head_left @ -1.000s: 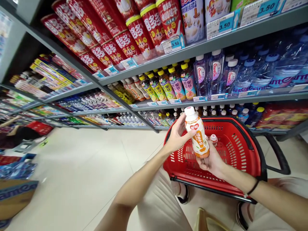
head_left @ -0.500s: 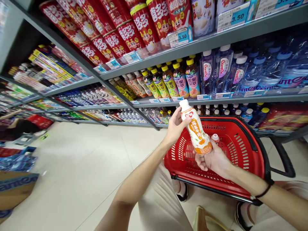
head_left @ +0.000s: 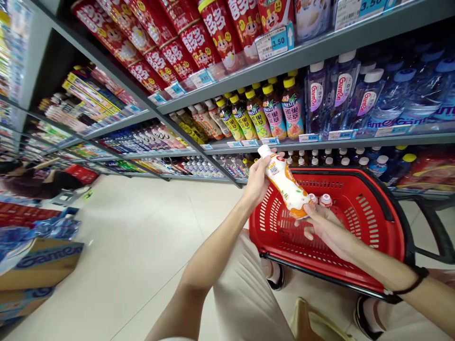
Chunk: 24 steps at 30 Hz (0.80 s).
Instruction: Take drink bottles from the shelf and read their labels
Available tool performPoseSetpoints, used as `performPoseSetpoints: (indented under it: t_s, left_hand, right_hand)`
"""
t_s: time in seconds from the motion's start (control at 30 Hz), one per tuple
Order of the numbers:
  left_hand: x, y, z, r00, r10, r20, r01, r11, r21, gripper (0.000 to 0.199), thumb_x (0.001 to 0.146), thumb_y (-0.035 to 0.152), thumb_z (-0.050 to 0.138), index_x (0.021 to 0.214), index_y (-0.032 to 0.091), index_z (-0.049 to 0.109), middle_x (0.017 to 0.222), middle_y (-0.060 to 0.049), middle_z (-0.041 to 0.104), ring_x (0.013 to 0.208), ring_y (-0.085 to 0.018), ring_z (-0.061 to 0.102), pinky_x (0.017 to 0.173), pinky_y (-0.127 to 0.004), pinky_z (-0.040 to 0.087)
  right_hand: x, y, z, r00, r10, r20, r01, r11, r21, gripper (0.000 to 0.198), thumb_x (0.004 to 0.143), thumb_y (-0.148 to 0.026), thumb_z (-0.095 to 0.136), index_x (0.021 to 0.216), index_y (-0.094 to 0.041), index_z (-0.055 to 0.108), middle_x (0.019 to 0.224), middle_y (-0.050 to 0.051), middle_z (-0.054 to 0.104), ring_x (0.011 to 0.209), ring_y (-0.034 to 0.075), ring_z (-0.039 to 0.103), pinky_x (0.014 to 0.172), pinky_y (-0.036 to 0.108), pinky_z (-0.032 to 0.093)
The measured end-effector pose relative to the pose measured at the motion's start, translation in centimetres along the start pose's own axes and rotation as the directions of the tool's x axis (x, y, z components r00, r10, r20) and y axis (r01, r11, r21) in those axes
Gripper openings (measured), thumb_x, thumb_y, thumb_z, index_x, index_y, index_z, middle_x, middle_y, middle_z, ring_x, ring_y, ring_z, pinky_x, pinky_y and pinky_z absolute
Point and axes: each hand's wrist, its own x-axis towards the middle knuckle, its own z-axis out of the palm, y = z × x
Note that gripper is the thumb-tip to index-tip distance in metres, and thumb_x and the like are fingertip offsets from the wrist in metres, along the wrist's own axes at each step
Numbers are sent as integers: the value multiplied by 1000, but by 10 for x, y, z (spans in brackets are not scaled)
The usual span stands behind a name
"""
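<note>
A white and orange drink bottle [head_left: 287,184] with a white cap is tilted above the red shopping basket [head_left: 386,246]. My left hand [head_left: 259,180] is wrapped round its upper part, just below the cap. At the bottle's base, the thumb and fingers of my right hand [head_left: 325,225] grip the lower end. A side with a square code and little print faces me. Inside the basket stand two bottles [head_left: 325,201] with white caps, partly hidden behind the held one and my right hand.
Shelves ahead carry red cans [head_left: 192,45], tea bottles [head_left: 273,111] with yellow caps and clear water bottles [head_left: 343,87]. Cardboard boxes [head_left: 42,265] stand on the floor at left. Below the basket is a beige stool [head_left: 302,319]. Someone in dark clothing [head_left: 31,182] is far left.
The bottle has been turned about its length, from its large orange lettering to the side with the code. My right hand has shifted from beneath the base to its side. The view has swung slightly left.
</note>
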Motion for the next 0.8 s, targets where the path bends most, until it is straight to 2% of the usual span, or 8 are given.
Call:
performPoseSetpoints:
  t_s: [0.17,0.33,0.4,0.47,0.53,0.8]
  left_hand:
    - [-1,0,1,1000,-16,-17,16,1000,-14,43,87,46,75,117,15,74,131,-14,74,123,-33,70,108,-46,55]
    - [-1,-2,1,1000,-3,2,3,1000,-27,43,88,46,73,117,15,74,128,-14,75,122,-33,70,108,-46,56]
    - [-1,-3,0,1000,-7,0,7,1000,-22,43,88,47,72,117,16,75,127,-14,75,123,-33,70,108,-46,56]
    - [-1,-2,0,1000,-22,-11,22,1000,-9,42,88,48,70,115,16,75,126,-14,76,124,-33,69,108,-45,55]
    - [-1,-1,1,999,-41,-25,41,999,-2,42,88,49,68,113,15,76,126,-15,76,125,-33,69,109,-45,55]
    - [-2,-1,0,998,-67,-16,66,996,-59,43,88,51,68,109,15,77,123,-14,77,125,-33,69,109,-46,54]
  right_hand:
    - [0,-5,5,995,-42,-91,35,996,-81,76,64,-62,97,113,-20,57,113,10,70,75,15,64,43,19,42]
    - [6,3,-5,958,-190,-216,134,959,-248,78,57,-58,101,102,-23,48,105,6,68,64,11,58,40,21,40]
    - [10,8,-13,925,-305,-226,214,910,-355,76,59,-55,100,104,-23,49,107,7,68,72,15,64,47,25,50]
    - [14,12,-21,878,-433,-204,308,837,-453,76,61,-52,100,110,-24,49,114,9,68,90,23,72,64,33,62]
    - [16,13,-27,835,-524,-167,377,767,-520,78,63,-49,101,115,-25,48,120,11,68,102,28,73,78,40,65]
    - [12,2,-34,726,-685,-63,436,529,-728,75,70,-50,96,121,-25,48,123,14,68,102,30,73,71,39,64]
